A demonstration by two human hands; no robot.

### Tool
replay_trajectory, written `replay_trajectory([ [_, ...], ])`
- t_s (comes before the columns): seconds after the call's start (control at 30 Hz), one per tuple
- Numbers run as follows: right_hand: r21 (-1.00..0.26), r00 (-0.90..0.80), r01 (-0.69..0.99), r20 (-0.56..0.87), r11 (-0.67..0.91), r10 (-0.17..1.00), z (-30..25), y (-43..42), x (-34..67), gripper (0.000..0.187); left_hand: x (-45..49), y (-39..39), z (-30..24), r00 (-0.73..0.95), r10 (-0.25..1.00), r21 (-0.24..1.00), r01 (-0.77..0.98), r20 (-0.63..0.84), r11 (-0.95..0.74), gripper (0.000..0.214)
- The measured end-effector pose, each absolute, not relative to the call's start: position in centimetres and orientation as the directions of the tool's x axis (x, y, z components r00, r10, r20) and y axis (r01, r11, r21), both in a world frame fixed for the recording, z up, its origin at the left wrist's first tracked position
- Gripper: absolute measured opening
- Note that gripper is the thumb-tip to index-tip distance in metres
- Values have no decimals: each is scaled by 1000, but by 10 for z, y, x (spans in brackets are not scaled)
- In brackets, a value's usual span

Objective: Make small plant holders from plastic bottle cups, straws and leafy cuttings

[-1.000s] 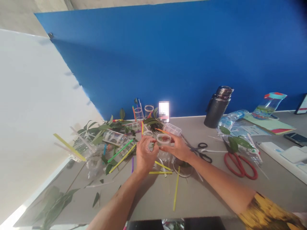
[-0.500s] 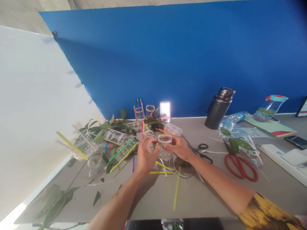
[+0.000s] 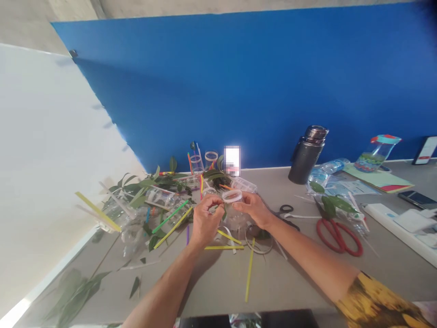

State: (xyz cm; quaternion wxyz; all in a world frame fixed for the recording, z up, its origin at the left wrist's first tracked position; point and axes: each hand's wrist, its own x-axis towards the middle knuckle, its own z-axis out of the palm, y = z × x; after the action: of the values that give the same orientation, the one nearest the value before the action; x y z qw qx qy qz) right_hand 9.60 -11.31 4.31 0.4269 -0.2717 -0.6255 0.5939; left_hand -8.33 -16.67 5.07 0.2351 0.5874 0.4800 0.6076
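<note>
My right hand (image 3: 255,210) is wrapped round the right side of a clear plastic cup (image 3: 235,218), whose white-banded rim faces up. On the cup's left, my left hand (image 3: 207,222) has thumb and forefinger pinched together just by the rim. Whatever sits in that pinch is too small to make out; a bit of green leaf shows beside it. Below the hands lie yellow straws (image 3: 223,248) and a loop of white strip (image 3: 259,243).
Leafy twigs (image 3: 136,187), cut plastic bottles (image 3: 164,197) and straws crowd the left. Black-handled scissors (image 3: 287,209), red-handled scissors (image 3: 339,237), a dark thermos (image 3: 307,157), a water bottle (image 3: 375,155) and a white power strip (image 3: 392,228) stand or lie to the right.
The cup's rim tilts a little more, its right side higher. Both hands keep their places around it, and the whole view has shifted slightly.
</note>
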Motion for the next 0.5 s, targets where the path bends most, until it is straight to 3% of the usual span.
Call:
replay_trajectory([
  [0.23,-967,-509,-244,187,68,840,38,-112,96,47,-83,-168,52,-183,831,838,280,526,-469,9],
  [0.37,-977,-499,-211,116,10,859,36,-113,94,49,-83,-167,50,-180,815,825,268,550,-498,10],
  [0.5,-954,-437,-287,50,-87,898,38,-111,95,53,-81,-168,48,-150,813,814,269,563,-514,11],
])
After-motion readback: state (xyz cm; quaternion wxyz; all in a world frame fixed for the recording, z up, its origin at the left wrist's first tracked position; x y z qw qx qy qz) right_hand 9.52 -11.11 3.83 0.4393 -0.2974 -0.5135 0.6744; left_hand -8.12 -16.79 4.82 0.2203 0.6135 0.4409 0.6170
